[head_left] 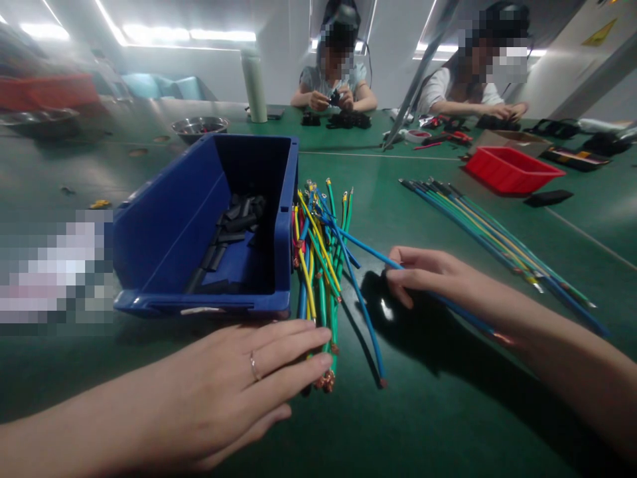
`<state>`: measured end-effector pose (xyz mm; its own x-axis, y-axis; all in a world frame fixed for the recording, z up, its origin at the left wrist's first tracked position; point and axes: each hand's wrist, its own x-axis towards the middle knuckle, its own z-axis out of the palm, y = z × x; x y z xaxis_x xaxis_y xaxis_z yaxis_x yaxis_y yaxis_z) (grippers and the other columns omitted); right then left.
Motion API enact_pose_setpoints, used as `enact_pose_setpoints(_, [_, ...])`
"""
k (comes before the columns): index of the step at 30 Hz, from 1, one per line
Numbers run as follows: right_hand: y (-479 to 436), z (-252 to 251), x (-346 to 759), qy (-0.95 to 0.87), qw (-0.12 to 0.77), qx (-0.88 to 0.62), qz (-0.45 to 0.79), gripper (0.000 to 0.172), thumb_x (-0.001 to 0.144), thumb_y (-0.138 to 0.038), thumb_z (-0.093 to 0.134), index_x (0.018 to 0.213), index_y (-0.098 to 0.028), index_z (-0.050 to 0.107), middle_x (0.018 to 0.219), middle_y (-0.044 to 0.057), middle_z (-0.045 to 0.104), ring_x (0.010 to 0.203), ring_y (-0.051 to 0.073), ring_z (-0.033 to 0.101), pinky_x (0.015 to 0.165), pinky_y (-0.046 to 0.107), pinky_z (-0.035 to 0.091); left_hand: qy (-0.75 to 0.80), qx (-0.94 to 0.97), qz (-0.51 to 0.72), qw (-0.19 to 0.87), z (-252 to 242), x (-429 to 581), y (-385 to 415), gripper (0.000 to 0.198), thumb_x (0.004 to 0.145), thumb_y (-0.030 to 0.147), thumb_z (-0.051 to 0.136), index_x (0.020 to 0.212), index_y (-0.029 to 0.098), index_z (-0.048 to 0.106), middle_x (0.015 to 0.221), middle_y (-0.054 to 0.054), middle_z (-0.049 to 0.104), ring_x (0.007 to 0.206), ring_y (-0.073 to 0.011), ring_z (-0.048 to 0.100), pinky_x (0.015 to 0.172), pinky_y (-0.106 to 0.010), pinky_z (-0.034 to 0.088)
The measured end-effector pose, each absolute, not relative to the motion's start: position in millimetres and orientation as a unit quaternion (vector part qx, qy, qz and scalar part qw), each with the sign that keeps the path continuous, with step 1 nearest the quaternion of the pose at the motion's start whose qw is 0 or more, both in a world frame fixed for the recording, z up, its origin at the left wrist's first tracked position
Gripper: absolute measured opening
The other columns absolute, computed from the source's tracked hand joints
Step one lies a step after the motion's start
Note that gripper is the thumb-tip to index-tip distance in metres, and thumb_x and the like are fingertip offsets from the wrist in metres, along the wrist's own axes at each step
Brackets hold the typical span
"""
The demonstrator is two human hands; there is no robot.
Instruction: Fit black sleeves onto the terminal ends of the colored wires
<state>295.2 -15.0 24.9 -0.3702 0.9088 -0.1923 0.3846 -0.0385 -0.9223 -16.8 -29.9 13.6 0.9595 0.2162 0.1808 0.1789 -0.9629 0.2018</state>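
Observation:
My right hand is closed on a blue wire, whose far end reaches back to the wire pile. Bare copper shows at its near end, below my wrist. My left hand lies with fingers stretched over the near ends of a pile of yellow, green and blue wires. Some of those ends are frayed copper; ring-shaped metal tips show at the far end. Another blue wire sticks out of the pile toward me. Left of the pile stands a blue bin holding short black tubes.
A second row of wires with dark far tips lies at the right. Beyond it are a red tray and a cardboard box. A metal bowl and a pale green bottle stand behind the bin. Two people work across the table.

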Motion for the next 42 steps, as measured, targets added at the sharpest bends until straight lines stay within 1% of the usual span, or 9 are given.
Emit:
enact_pose_setpoints(4, [-16.3,25.0,293.1,-0.63,0.267,-0.511,0.521,0.032,0.086,-0.045,0.063,0.07,-0.021,0.05,0.065,-0.001,0.056,0.059,0.012,0.05,0.055,0.026,0.038,0.1,0.985,0.099,0.096,12.8,-17.0,-30.1,0.039,0.1,0.017,0.041,0.137,0.011,0.053,0.144,-0.014,0.056,0.135,-0.0234,0.053,0.111,-0.036,0.048])
enact_pose_setpoints(10, [-20.6,19.5,288.7,-0.633,0.275,-0.549,0.471,0.038,0.08,-0.037,0.065,0.064,-0.022,0.035,0.061,-0.006,0.038,0.055,0.009,0.034,0.048,0.023,0.028,0.103,0.984,0.104,0.099,12.7,-16.1,-29.4,0.039,0.1,0.016,0.043,0.137,0.011,0.053,0.143,-0.015,0.057,0.133,-0.0231,0.054,0.109,-0.035,0.05])
enact_pose_setpoints(14, [-26.1,17.1,282.7,-0.684,0.325,-0.546,0.359,0.031,0.084,-0.032,0.06,0.064,-0.023,0.037,0.064,-0.003,0.045,0.06,0.011,0.04,0.053,0.025,0.034,0.101,0.984,0.109,0.095,11.0,-17.3,-29.0,0.038,0.101,0.017,0.042,0.136,0.011,0.054,0.143,-0.015,0.058,0.133,-0.0232,0.055,0.108,-0.035,0.05])
enact_pose_setpoints(17, [-31.2,15.3,278.5,-0.732,0.306,-0.539,0.282,0.018,0.084,-0.025,0.058,0.072,-0.023,0.045,0.069,-0.002,0.052,0.065,0.012,0.047,0.058,0.027,0.039,0.102,0.984,0.111,0.094,9.9,-17.5,-28.8,0.037,0.101,0.018,0.042,0.136,0.011,0.055,0.143,-0.014,0.058,0.133,-0.0224,0.054,0.11,-0.034,0.049])
enact_pose_setpoints(20, [-34.1,13.0,275.9,-0.743,0.281,-0.542,0.274,0.003,0.086,-0.023,0.055,0.087,-0.022,0.052,0.077,-0.001,0.059,0.068,0.014,0.054,0.059,0.028,0.042,0.105,0.985,0.105,0.089,9.5,-17.2,-29.2,0.038,0.102,0.018,0.042,0.137,0.012,0.054,0.144,-0.013,0.057,0.135,-0.0222,0.053,0.11,-0.034,0.049])
enact_pose_setpoints(26, [-34.2,11.0,277.0,-0.739,0.294,-0.566,0.219,0.009,0.088,-0.022,0.052,0.097,-0.022,0.055,0.086,0.003,0.067,0.075,0.017,0.062,0.06,0.029,0.045,0.107,0.988,0.077,0.085,9.4,-21.8,-30.3,0.041,0.102,0.02,0.041,0.143,0.015,0.048,0.152,-0.01,0.049,0.139,-0.0217,0.048,0.109,-0.034,0.05])
enact_pose_setpoints(32, [-36.6,15.0,275.0,-0.79,0.292,-0.533,0.08,0.015,0.087,-0.019,0.052,0.1,-0.018,0.059,0.071,0.0,0.062,0.058,0.012,0.057,0.054,0.025,0.044,0.109,0.987,0.08,0.082,9.1,-21.8,-29.4,0.042,0.102,0.02,0.042,0.143,0.015,0.048,0.152,-0.009,0.049,0.14,-0.0207,0.047,0.112,-0.033,0.047])
enact_pose_setpoints(39, [-35.8,14.0,277.1,-0.817,0.246,-0.522,0.011,0.023,0.09,-0.015,0.051,0.106,-0.018,0.068,0.092,0.005,0.068,0.077,0.017,0.064,0.064,0.03,0.048,0.106,0.989,0.082,0.07,10.0,-20.2,-28.7,0.041,0.102,0.018,0.039,0.142,0.014,0.049,0.152,-0.009,0.049,0.14,-0.0199,0.047,0.112,-0.032,0.046])
enact_pose_setpoints(42, [-34.0,13.6,279.6,-0.809,0.264,-0.525,0.015,0.023,0.092,-0.017,0.051,0.107,-0.019,0.068,0.092,0.004,0.066,0.072,0.014,0.062,0.063,0.029,0.048,0.103,0.99,0.075,0.068,9.9,-21.0,-29.1,0.043,0.102,0.019,0.04,0.144,0.014,0.047,0.153,-0.009,0.047,0.142,-0.0197,0.045,0.113,-0.032,0.045])
